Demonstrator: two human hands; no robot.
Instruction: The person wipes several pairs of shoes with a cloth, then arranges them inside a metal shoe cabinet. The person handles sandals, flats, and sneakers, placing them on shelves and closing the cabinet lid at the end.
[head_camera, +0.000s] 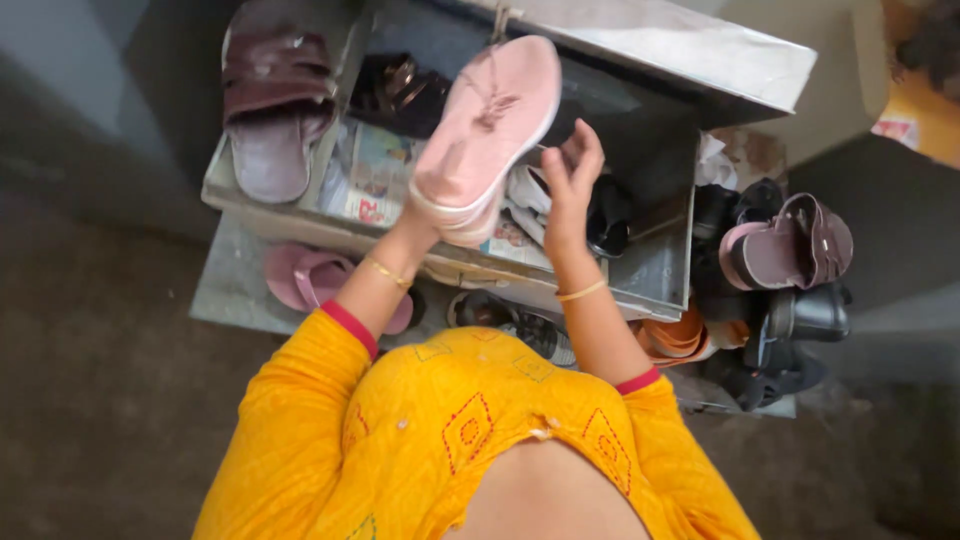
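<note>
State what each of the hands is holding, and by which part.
The left hand holds the pink shoe by its heel end, sole up. The right hand is open beside it, holding nothing.

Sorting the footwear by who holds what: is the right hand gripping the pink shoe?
No. The pink shoe is held from below by the left hand, while the right hand hovers open beside it.

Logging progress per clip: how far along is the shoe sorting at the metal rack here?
Done: a maroon slipper and dark sandals lie on the metal rack's paper-lined shelf. In hand: the left hand holds up a pink shoe, sole showing, while the right hand hovers open beside it. Left: a loose pile of dark shoes and a mauve slipper sits to the right, and a pink sandal lies below.
</note>
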